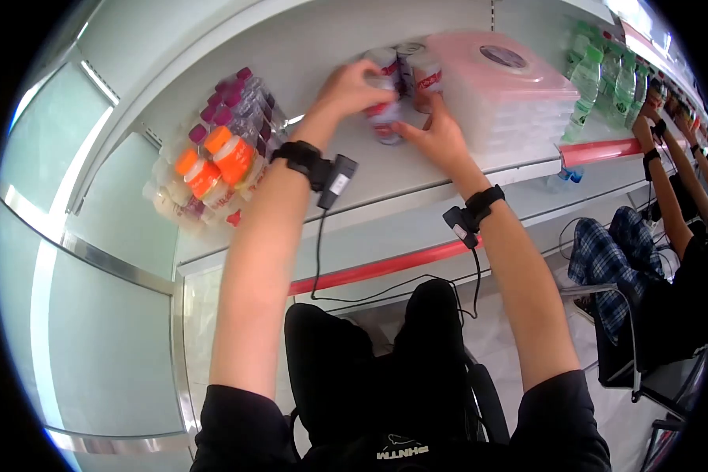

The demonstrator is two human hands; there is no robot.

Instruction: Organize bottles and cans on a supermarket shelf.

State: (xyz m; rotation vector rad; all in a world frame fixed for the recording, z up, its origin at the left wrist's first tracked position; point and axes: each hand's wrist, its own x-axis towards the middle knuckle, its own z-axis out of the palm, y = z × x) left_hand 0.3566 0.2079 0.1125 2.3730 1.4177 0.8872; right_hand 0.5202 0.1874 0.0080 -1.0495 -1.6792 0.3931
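Several white drink cans with red and dark print stand together on the white shelf [346, 169]. My left hand [355, 88] curls its fingers and thumb around the front can [385, 124], which is slightly blurred. To its right is my right hand [440, 141], fingers and thumb apart. Its thumb reaches close to the front can's lower part, and its fingertips are by the right-hand can [427, 81]; whether they touch is hard to see. Behind are a left rear can [381, 58], partly covered by my left hand, and another rear can [407, 51].
Clear plastic boxes with a pink lid [495, 67] stand close right of the cans. Bottles with orange caps [232, 153] and purple caps [244, 94] stand left. Green-capped bottles [586, 86] are farther right. Cables [370, 299] hang from my wristbands. Another person's arm [669, 181] reaches in at right.
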